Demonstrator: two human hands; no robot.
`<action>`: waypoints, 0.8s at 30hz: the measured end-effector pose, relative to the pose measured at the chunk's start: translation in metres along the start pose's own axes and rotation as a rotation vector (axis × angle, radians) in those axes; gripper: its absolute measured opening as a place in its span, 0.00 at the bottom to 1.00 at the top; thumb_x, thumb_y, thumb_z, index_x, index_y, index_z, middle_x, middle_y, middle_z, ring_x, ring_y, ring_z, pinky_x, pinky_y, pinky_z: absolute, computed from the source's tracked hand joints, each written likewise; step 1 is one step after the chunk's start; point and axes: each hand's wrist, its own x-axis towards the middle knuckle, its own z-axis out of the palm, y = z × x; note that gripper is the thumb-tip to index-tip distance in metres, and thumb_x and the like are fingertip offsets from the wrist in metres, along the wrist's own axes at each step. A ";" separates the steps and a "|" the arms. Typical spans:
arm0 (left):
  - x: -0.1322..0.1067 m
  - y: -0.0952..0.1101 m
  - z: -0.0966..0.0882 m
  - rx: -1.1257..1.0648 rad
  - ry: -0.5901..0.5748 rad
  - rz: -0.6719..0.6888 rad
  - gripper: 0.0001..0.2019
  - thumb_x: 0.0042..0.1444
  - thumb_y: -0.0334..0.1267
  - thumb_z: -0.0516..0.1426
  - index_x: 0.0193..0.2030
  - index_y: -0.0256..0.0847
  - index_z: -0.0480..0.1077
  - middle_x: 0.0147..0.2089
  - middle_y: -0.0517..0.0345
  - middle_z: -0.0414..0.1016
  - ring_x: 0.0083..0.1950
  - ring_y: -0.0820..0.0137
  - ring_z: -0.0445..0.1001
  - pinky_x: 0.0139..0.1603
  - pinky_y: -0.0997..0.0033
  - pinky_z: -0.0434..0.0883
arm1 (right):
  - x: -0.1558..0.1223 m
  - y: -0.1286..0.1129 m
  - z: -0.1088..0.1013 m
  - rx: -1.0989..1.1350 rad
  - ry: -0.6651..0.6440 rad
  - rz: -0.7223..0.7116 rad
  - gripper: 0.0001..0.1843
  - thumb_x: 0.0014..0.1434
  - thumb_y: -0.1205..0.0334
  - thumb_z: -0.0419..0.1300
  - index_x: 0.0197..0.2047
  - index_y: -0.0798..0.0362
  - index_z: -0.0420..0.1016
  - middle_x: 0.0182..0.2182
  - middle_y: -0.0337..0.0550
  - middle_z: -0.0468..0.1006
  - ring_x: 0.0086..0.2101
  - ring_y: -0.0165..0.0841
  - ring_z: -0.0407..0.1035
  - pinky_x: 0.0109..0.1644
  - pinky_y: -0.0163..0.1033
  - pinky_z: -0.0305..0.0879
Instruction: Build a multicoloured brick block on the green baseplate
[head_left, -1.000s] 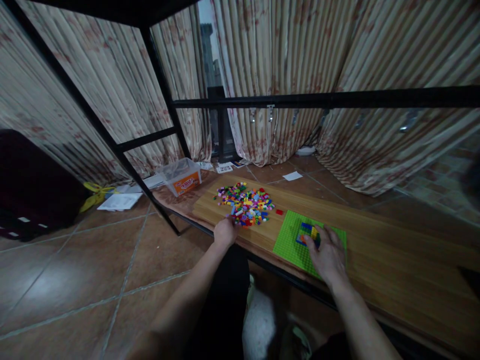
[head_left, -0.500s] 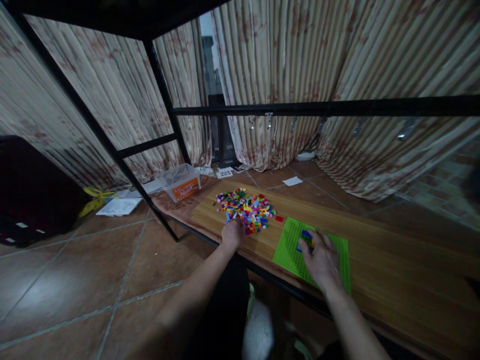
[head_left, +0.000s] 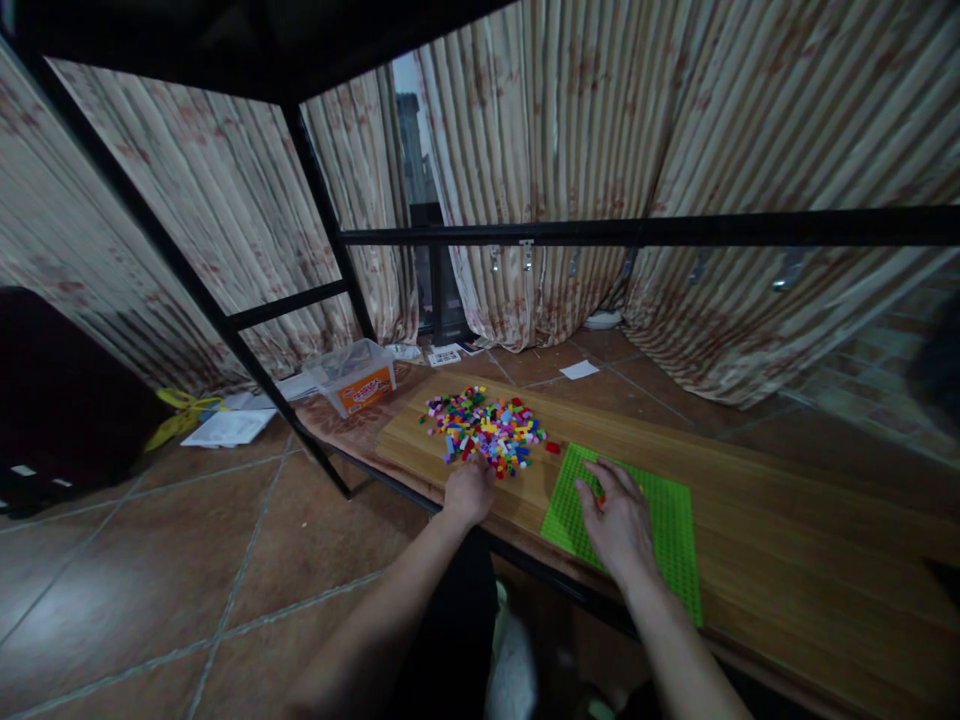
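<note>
The clear tub (head_left: 352,378) sits far left, and I cannot make out its contents. My left hand (head_left: 469,492) curls at the near edge of the brick pile (head_left: 486,430). My right hand (head_left: 619,520) arches over the green baseplate (head_left: 667,520), right of the pile, hiding what is beneath. I cannot tell whether either hand grips anything.
</note>
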 end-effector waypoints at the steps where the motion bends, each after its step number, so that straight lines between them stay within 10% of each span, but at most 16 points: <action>1: 0.001 0.001 0.000 -0.010 0.009 0.003 0.08 0.61 0.38 0.49 0.40 0.38 0.67 0.36 0.47 0.76 0.41 0.61 0.76 0.40 0.66 0.67 | 0.001 0.000 0.000 0.010 -0.001 0.006 0.21 0.62 0.53 0.49 0.50 0.56 0.73 0.50 0.56 0.73 0.52 0.45 0.66 0.57 0.53 0.62; 10: -0.007 0.053 0.012 -1.146 -0.154 0.177 0.05 0.53 0.36 0.57 0.34 0.38 0.65 0.29 0.61 0.70 0.29 0.73 0.72 0.32 0.74 0.69 | 0.003 -0.013 -0.009 0.306 -0.031 0.020 0.17 0.62 0.59 0.50 0.48 0.53 0.75 0.46 0.50 0.77 0.46 0.38 0.71 0.53 0.46 0.65; 16: -0.014 0.094 0.019 -1.266 -0.237 0.319 0.05 0.51 0.35 0.59 0.35 0.37 0.69 0.31 0.59 0.72 0.31 0.76 0.70 0.35 0.75 0.69 | 0.007 -0.009 -0.018 0.527 -0.043 0.152 0.13 0.61 0.57 0.54 0.44 0.50 0.76 0.42 0.46 0.79 0.42 0.36 0.73 0.46 0.41 0.67; 24: -0.016 0.091 0.032 -1.271 -0.251 0.264 0.08 0.50 0.36 0.61 0.37 0.37 0.71 0.32 0.59 0.74 0.34 0.73 0.73 0.38 0.74 0.70 | 0.006 0.004 -0.021 0.653 -0.121 0.232 0.10 0.56 0.55 0.60 0.36 0.50 0.79 0.33 0.42 0.80 0.34 0.34 0.72 0.42 0.39 0.66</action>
